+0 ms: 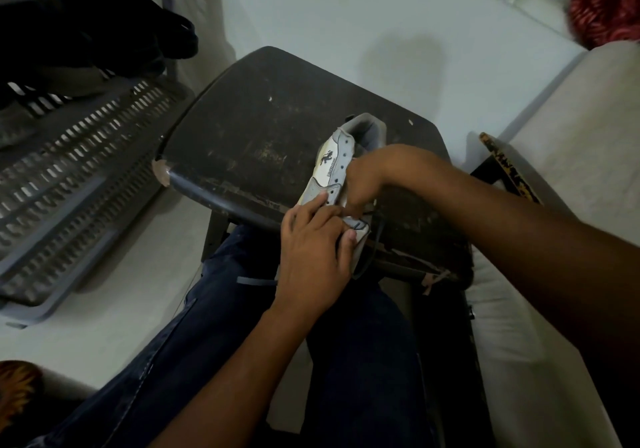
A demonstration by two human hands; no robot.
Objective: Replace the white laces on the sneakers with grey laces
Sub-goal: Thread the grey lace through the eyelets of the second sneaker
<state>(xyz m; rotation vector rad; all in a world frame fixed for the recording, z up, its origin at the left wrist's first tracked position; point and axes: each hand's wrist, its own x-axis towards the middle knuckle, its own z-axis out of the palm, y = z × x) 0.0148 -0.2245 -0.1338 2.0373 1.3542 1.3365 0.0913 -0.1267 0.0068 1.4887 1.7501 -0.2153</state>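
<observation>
A white sneaker [332,163] with a grey collar and a dark horse logo lies on a dark worn stool [263,129], toe toward me. Its upper eyelets are bare. My left hand [311,257] grips the toe end, thumb on the toe cap and fingers on the side. My right hand [367,184] curls over the lower eyelets, its fingertips hidden against the shoe. A grey lace [375,240] hangs from the toe area down over the stool's front edge, with one end [254,280] lying across my thigh.
A grey plastic slotted rack [79,177] stands at the left with dark shoes [86,42] on its upper shelf. Red cloth [606,4] sits at the top right. A dark and yellow object [509,167] leans right of the stool. White floor surrounds it.
</observation>
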